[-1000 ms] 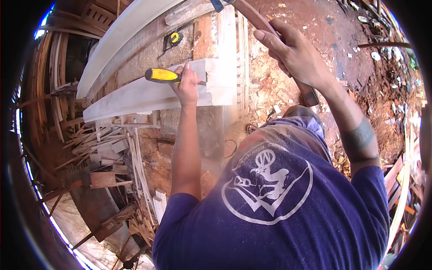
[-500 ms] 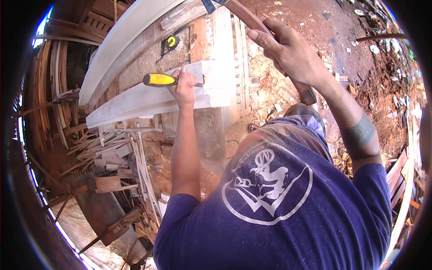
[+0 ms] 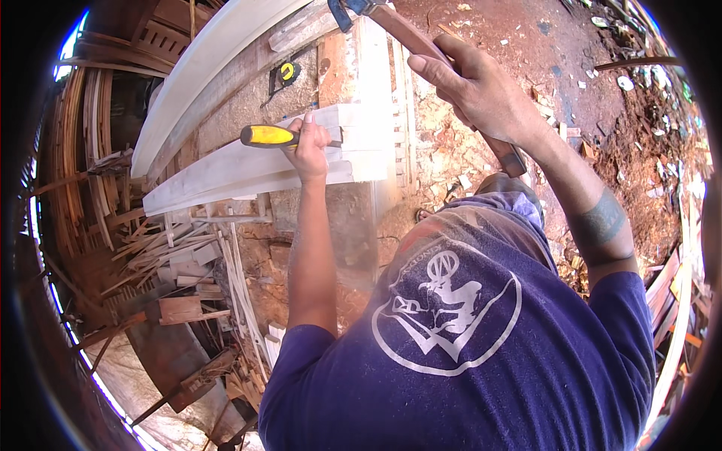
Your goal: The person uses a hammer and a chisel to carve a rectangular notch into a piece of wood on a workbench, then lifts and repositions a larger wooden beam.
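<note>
My left hand (image 3: 307, 150) is closed around a chisel with a yellow and black handle (image 3: 271, 135), held sideways with its blade at the notched end of a pale tapered timber (image 3: 208, 188). My right hand (image 3: 481, 92) grips the wooden handle of a hammer (image 3: 400, 27), whose dark metal head is raised above and right of the chisel near the top edge. A yellow and black tape measure (image 3: 288, 73) lies above the timber, beside a long curved pale board (image 3: 198, 69).
Stacked planks (image 3: 79, 158) line the left side, with scrap strips (image 3: 180, 255) below them. The reddish floor (image 3: 511, 37) is strewn with chips, and more offcuts (image 3: 665, 293) lie at the right. A foot in a sandal (image 3: 423, 213) shows beside my body.
My right hand and the hammer have moved left, the hammer's head now lower over the timber. My left hand still holds the chisel, sitting slightly lower in view, as does the timber.
</note>
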{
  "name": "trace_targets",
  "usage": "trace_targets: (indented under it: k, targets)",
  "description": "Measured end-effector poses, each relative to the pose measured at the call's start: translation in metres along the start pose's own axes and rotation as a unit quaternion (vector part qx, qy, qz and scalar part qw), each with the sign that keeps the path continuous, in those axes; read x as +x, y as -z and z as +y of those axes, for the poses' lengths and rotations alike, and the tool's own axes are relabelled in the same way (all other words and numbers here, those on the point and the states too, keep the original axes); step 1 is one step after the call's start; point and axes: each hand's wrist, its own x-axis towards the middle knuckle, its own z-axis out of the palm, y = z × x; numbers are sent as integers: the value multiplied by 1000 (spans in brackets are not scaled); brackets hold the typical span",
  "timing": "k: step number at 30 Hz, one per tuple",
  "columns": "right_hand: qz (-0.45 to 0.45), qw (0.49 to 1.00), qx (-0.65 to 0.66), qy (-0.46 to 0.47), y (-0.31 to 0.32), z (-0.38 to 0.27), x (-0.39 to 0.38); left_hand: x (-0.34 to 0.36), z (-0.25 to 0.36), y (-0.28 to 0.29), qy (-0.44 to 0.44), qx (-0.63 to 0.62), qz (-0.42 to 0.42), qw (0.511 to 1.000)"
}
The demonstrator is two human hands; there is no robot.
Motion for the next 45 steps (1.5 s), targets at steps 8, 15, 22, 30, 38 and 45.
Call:
trace_targets:
  k: [8,15,22,30,38,45]
  targets:
    - [-6,1000,-4,-8,0,-12,0,-2,-2,1,0,5,-6,1000]
    - [-31,999,-24,32,0,-11,2,-4,0,-4,-3,-13,1,1000]
    - [-19,986,-90,139,-4,-30,10,-4,-3,-5,-16,50,-13,999]
    - [11,940,-19,340,19,-131,20,-2,1,-7,-11,28,23,999]
    - [-82,902,-250,343,-2,-91,29,-9,0,-9,-8,67,-10,998]
    - [16,901,-40,431,-9,-102,19,-9,0,-15,-54,112,55,991]
